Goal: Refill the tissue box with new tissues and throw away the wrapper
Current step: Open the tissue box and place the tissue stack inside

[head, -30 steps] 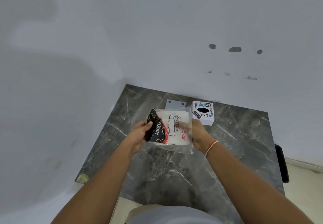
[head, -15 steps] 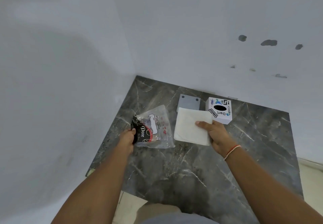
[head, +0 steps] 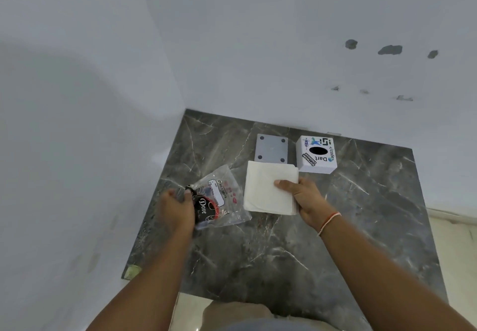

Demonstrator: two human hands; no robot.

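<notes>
Tissues sat pinched in the right hand, just near-left of the box whose slot faced up, so that hand was nearer, while the left hand clutched the emptied wrapper, farther left over the counter.
</notes>
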